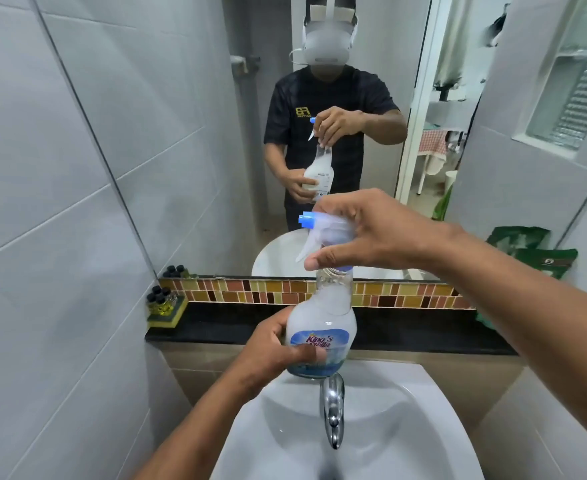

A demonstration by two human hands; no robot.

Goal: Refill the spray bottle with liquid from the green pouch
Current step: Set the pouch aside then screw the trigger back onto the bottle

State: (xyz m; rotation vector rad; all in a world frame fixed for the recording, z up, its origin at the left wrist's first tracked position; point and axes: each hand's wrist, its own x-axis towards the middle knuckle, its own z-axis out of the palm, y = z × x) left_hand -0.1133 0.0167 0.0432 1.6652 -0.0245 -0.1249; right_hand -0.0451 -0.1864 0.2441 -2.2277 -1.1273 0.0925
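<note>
We hold the spray bottle (321, 327) upright over the sink (285, 427), just behind the tap (332, 407). Left hand (278, 344) wraps its body; right hand (371, 233) closes round the trigger head (323, 230) at the neck, prob. unscrewing it. Risks, as we judge: bottle twists in a loose grip, or the dip tube drips when the head lifts. The green pouch (541, 258) leans on the ledge (233, 327) w/ mirror (181, 133) behind, well apart, so it could tip when we reach.
</note>
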